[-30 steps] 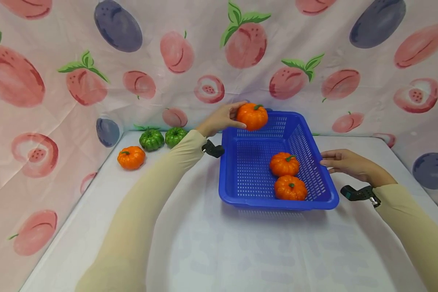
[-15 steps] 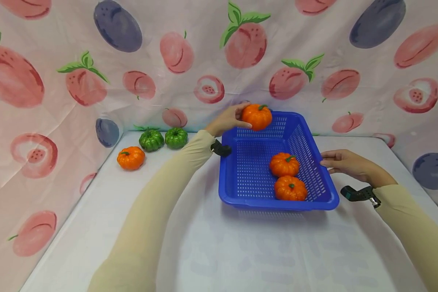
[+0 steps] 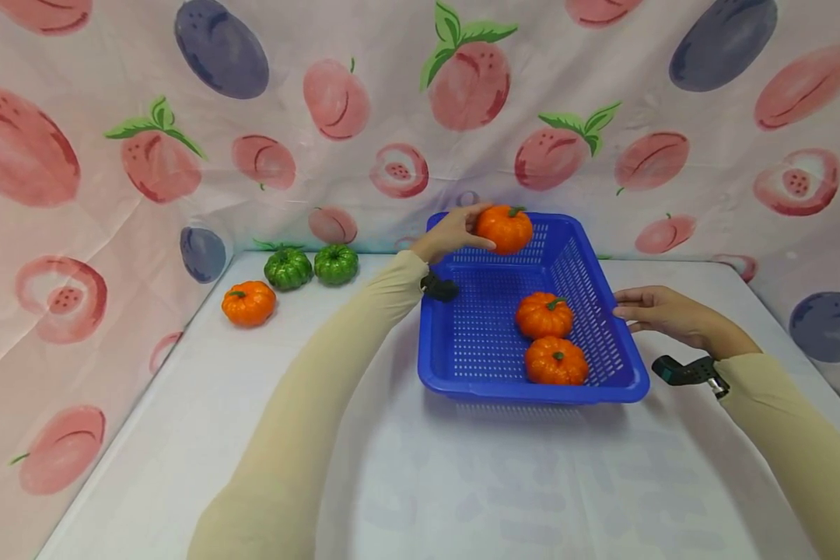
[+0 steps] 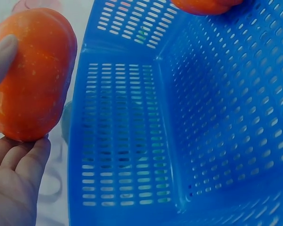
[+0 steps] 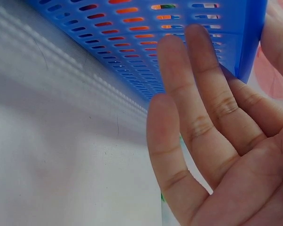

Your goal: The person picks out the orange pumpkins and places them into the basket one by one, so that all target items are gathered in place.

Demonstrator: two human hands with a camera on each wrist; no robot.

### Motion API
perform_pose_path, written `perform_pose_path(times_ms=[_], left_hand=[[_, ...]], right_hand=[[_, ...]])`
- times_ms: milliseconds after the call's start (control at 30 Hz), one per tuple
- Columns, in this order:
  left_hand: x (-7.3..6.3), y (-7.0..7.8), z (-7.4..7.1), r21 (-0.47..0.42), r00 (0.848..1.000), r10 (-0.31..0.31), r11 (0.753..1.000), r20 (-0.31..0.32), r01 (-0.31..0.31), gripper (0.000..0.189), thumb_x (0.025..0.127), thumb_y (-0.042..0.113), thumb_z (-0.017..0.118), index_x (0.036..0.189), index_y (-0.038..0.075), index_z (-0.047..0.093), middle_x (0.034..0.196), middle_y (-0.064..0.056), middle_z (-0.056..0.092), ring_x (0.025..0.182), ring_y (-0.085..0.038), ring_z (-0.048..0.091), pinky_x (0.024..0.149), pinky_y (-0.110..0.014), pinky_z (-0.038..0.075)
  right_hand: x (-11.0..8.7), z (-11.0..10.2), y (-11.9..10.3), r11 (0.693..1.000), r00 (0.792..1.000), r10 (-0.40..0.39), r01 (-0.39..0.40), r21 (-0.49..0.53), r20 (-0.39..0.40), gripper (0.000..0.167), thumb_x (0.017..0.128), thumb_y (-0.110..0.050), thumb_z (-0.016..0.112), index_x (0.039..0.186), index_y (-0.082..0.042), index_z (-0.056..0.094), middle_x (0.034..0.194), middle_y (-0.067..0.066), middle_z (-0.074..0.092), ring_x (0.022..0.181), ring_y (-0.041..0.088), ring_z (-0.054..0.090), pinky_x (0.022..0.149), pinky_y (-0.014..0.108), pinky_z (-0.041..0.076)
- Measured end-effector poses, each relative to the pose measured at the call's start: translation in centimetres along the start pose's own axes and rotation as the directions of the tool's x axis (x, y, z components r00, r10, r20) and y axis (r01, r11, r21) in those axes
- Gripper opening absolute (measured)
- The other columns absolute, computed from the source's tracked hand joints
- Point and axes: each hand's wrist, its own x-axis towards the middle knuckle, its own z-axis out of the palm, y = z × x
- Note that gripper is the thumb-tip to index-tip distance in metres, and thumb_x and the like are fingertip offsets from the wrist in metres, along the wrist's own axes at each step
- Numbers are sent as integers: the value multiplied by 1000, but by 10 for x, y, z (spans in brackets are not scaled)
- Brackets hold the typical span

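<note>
My left hand (image 3: 455, 233) holds an orange pumpkin (image 3: 505, 230) over the far left part of a blue perforated basket (image 3: 434, 327). In the left wrist view, the thumb lies on one side of the held pumpkin (image 4: 35, 70) and the fingers on the other, beside the basket wall (image 4: 122, 132). Two more orange pumpkins, one (image 3: 544, 316) behind the other (image 3: 556, 361), sit inside along the basket's right side. At the right rim, my right hand (image 3: 672, 315) holds the basket, thumb at the rim and fingers (image 5: 176, 66) along the outer wall.
On the white table (image 3: 364, 467), an orange pumpkin (image 3: 249, 303) and two green pumpkins, one (image 3: 288, 268) left of the other (image 3: 336, 264), stand at the back left. A fruit-print cloth (image 3: 392, 101) hangs behind and along the sides.
My left hand has carried the orange pumpkin to the right and slightly lower, farther over the basket. The right hand and the basket have stayed in place.
</note>
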Motion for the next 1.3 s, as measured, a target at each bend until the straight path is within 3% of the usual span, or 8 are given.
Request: perform_pose_path(times_ms=[200,600,1000,1300], left_hand=[[6,-3,7,0,1000,4,1000,-3,-4,76,85,3,67,149,6,25,147,-14,40,131,-25,43,110,-34,39],[20,-10,19,23,1000,-13,1000,13,13,76,84,5,67,149,7,26,147,-14,41,131,-24,43,109,-33,40],[26,-9,31,28,1000,-16,999,14,16,78,82,2,69,148,9,28,146,-14,42,131,-25,44,109,-35,40],[34,-6,40,-45,999,-48,998,14,49,77,82,1,69,148,10,31,146,-12,43,130,-24,45,108,-33,42]], right_hand=[[0,0,1,1000,1000,-3,3,-1,-4,56,98,-24,49,138,12,34,113,0,68,92,1,64,89,31,55],[0,1,-1,1000,1000,10,-10,-19,-14,57,98,-25,50,139,12,34,123,20,61,94,3,65,92,39,54],[0,1,0,1000,1000,5,-5,-16,-15,57,98,-26,50,139,11,34,122,18,62,93,2,65,92,41,53],[1,1,2,1000,1000,11,-12,-29,-17,58,98,-27,50,139,11,34,127,24,57,96,4,64,95,46,51]])
